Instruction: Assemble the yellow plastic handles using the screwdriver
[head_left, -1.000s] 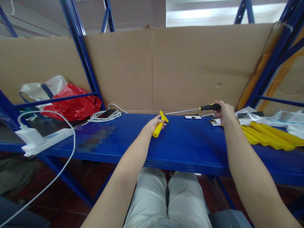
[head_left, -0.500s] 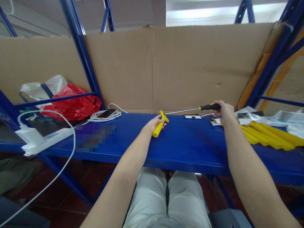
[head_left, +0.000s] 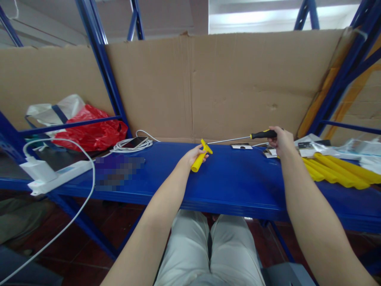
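A red bag [head_left: 91,131] and phone [head_left: 135,142] lie left.

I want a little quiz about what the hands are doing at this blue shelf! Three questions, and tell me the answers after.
1. True or false: the left hand holds a yellow T-shaped part.
2. What does the right hand grip? A) a hammer B) a screwdriver C) a phone
3. Fill in: the red bag lies on the shelf to the person's ____.

Key
1. True.
2. B: the hand is on its black and yellow handle, and the long metal shaft points toward the yellow part.
3. Left, behind the white power strip and beside the coiled white cable.
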A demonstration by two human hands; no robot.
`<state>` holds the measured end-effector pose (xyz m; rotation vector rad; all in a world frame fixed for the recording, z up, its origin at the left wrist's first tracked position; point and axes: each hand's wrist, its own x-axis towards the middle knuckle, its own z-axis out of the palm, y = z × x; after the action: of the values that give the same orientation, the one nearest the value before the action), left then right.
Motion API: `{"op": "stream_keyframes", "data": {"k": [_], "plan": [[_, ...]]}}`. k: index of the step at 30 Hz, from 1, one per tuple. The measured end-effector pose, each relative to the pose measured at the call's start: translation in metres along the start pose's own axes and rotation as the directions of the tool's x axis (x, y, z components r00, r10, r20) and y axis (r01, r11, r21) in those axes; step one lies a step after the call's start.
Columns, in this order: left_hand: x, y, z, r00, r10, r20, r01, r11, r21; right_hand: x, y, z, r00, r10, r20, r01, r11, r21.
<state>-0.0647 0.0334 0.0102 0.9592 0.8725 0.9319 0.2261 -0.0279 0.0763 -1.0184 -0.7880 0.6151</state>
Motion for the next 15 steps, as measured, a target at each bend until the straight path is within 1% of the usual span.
{"op": "stream_keyframes", "data": {"k": [4, 8, 15], "plan": [[0.0013, -0.0002, -0.0006, 1.000, -0.001, 0.013, 0.001, 1.000, 0.000, 0.0002, 0.0001, 0.0005, 1.000, 0.004, -0.010, -0.004, 1.000, 0.006], [-0.0006, 0.0010, 0.0004, 1.000, -0.007, -0.002, 0.007, 1.000, 0.025, 0.0013, 0.0018, -0.0002, 0.999, 0.018, 0.034, -0.018, 1.000, -0.007], [-0.0051, 0.0039, 0.0092, 0.992, 0.035, -0.119, -0.018, 0.989, 0.145, -0.0017, 0.0017, -0.0027, 0.994, 0.085, 0.072, -0.080, 0.994, -0.070]]}}
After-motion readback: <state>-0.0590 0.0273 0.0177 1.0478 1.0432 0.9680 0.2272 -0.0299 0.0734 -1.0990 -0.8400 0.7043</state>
